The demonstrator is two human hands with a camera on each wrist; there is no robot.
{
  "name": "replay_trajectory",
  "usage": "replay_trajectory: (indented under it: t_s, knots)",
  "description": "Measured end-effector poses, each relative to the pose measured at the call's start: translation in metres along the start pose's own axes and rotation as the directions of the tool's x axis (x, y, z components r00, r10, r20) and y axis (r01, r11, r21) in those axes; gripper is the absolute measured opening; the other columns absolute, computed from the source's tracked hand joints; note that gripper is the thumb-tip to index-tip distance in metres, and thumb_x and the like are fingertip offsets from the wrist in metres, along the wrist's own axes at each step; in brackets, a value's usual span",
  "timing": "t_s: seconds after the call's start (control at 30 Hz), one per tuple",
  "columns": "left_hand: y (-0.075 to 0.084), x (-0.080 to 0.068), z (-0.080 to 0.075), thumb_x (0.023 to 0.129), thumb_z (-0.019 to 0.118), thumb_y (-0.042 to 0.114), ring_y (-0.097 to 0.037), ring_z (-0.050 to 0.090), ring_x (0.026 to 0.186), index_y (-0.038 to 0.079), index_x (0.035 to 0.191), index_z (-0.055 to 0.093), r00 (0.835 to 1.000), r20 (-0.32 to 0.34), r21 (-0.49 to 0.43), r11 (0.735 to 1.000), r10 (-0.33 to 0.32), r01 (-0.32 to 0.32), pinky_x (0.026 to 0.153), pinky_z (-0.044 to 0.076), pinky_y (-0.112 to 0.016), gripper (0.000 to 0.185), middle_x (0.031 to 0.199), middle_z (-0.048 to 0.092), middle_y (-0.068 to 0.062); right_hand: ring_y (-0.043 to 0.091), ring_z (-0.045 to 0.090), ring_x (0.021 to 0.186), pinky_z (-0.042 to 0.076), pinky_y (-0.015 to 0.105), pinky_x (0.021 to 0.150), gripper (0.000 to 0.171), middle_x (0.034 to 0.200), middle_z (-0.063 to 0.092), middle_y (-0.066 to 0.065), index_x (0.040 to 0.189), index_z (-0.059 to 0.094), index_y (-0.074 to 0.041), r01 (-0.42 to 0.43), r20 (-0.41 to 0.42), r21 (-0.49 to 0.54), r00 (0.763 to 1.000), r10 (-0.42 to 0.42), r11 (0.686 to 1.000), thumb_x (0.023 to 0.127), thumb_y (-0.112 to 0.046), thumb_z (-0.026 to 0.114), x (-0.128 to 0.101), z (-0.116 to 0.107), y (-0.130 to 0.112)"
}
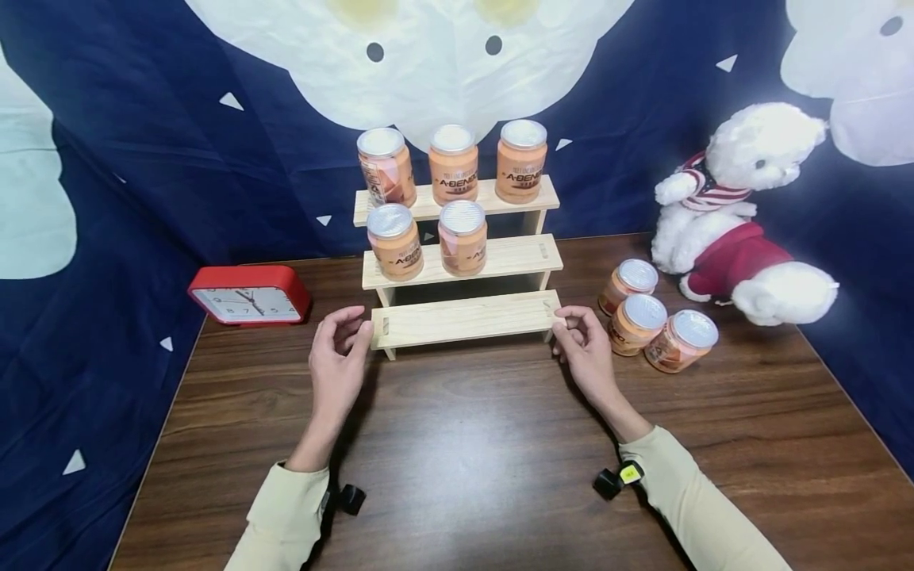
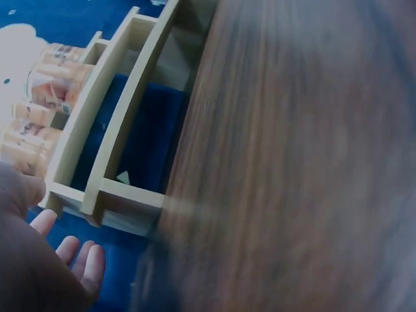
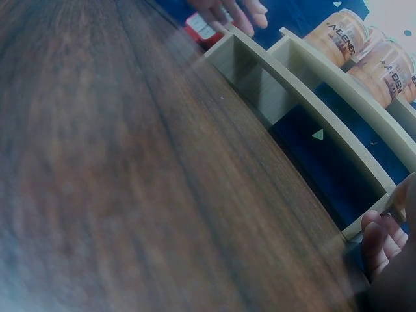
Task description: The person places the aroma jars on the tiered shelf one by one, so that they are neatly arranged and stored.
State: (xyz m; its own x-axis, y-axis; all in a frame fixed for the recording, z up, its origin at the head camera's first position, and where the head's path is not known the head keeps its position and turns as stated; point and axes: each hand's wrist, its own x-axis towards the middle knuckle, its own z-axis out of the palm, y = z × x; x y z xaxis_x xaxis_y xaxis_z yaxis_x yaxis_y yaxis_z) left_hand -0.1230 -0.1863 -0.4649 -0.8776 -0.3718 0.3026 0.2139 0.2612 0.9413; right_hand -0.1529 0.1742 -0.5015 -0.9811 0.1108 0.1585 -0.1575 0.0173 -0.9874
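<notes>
Wooden stepped rack — on the table, five jars on its upper steps. Left hand and right hand flank the lowest step, fingers loosely curled at its ends — apparently touching, not clamped. Any shift wants level, even pressure, lest jars topple.

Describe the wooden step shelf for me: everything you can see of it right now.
The wooden step shelf is pale, unfinished-looking wood with three tiers, standing upright at the back of the table. Three orange jars stand on the top tier, two on the middle, none on the bottom. The left hand and right hand are at the bottom tier's two ends, fingers loosely curled.
</notes>
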Motion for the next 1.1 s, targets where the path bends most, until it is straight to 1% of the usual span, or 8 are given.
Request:
replay_trajectory:
  t_s: [0.1,0.23,0.33,0.47,0.6,0.77,0.93,1.1]
  knots:
    - [-0.006,-0.002,0.001,0.105,0.071,-0.002,-0.005,0.068,0.105,-0.011,0.129,0.070,0.996,0.029,-0.057,0.995,-0.086,0.087,0.092,0.054,-0.013,0.026,0.126,0.070,-0.024,0.011,0.060,0.062,0.049,0.019,0.055,0.022,0.089,0.063,0.007,0.128,0.060,0.012,0.000,0.002,-0.005,1.000,0.000,1.000,0.106,0.009,0.063,0.000,-0.001,0.000]
    - [-0.014,-0.003,0.001,0.105,0.069,-0.004,-0.004,0.068,0.095,-0.013,0.131,0.067,0.981,0.080,-0.138,0.973,-0.175,0.185,0.086,0.056,-0.015,0.027,0.112,0.073,-0.007,0.011,0.060,0.062,0.049,0.019,0.055,0.022,0.089,0.062,0.003,0.128,0.060,0.012,0.000,0.002,-0.008,1.000,0.000,1.000,0.106,0.009,0.063,0.000,-0.001,-0.001]
    - [-0.019,-0.004,0.000,0.105,0.069,-0.007,-0.005,0.069,0.088,-0.013,0.134,0.064,0.972,0.122,-0.202,0.953,-0.203,0.224,0.080,0.060,-0.018,0.031,0.103,0.072,0.002,0.010,0.060,0.062,0.049,0.019,0.055,0.022,0.089,0.062,0.004,0.128,0.060,0.012,0.002,0.001,-0.009,1.000,-0.002,1.000,0.106,0.009,0.063,0.000,0.000,0.000]
    - [-0.024,-0.003,-0.001,0.104,0.069,-0.009,-0.006,0.071,0.082,-0.014,0.135,0.063,0.967,0.165,-0.246,0.941,-0.196,0.233,0.071,0.061,-0.021,0.032,0.098,0.073,0.004,0.010,0.059,0.063,0.049,0.019,0.055,0.022,0.090,0.062,0.007,0.128,0.060,0.012,0.005,0.002,-0.004,1.000,-0.005,1.000,0.106,0.009,0.063,0.000,0.000,0.001]
    - [-0.029,-0.003,0.001,0.105,0.068,-0.009,-0.008,0.070,0.079,-0.014,0.135,0.064,0.968,0.180,-0.245,0.945,-0.174,0.216,0.066,0.060,-0.021,0.031,0.096,0.073,0.003,0.010,0.059,0.063,0.049,0.019,0.055,0.023,0.090,0.062,0.007,0.128,0.060,0.012,0.004,0.000,-0.002,1.000,-0.004,1.000,0.106,0.009,0.063,0.000,0.000,0.000]
    - [-0.032,-0.004,0.001,0.106,0.068,-0.005,-0.008,0.071,0.080,-0.011,0.136,0.066,0.973,0.176,-0.210,0.960,-0.152,0.188,0.070,0.061,-0.021,0.030,0.096,0.073,0.003,0.009,0.059,0.062,0.049,0.018,0.054,0.023,0.089,0.063,0.006,0.128,0.060,0.013,0.005,-0.007,-0.002,1.000,-0.005,1.000,0.106,0.010,0.063,0.000,0.000,-0.001]
    - [-0.033,-0.006,0.000,0.107,0.069,-0.003,-0.008,0.071,0.084,-0.009,0.136,0.067,0.973,0.174,-0.187,0.965,-0.152,0.184,0.074,0.063,-0.022,0.030,0.099,0.074,0.001,0.009,0.061,0.064,0.049,0.019,0.055,0.023,0.089,0.063,0.004,0.129,0.061,0.013,0.015,-0.006,-0.015,1.000,-0.015,1.000,0.106,0.010,0.064,-0.001,-0.001,0.001]
    - [-0.034,-0.006,0.000,0.107,0.070,-0.001,-0.008,0.071,0.085,-0.007,0.136,0.068,0.974,0.168,-0.176,0.967,-0.153,0.182,0.075,0.063,-0.022,0.030,0.100,0.074,-0.002,0.011,0.062,0.067,0.050,0.019,0.056,0.023,0.091,0.062,0.006,0.129,0.061,0.012,0.036,-0.001,-0.033,0.999,-0.036,0.999,0.106,0.008,0.064,-0.004,-0.002,-0.001]
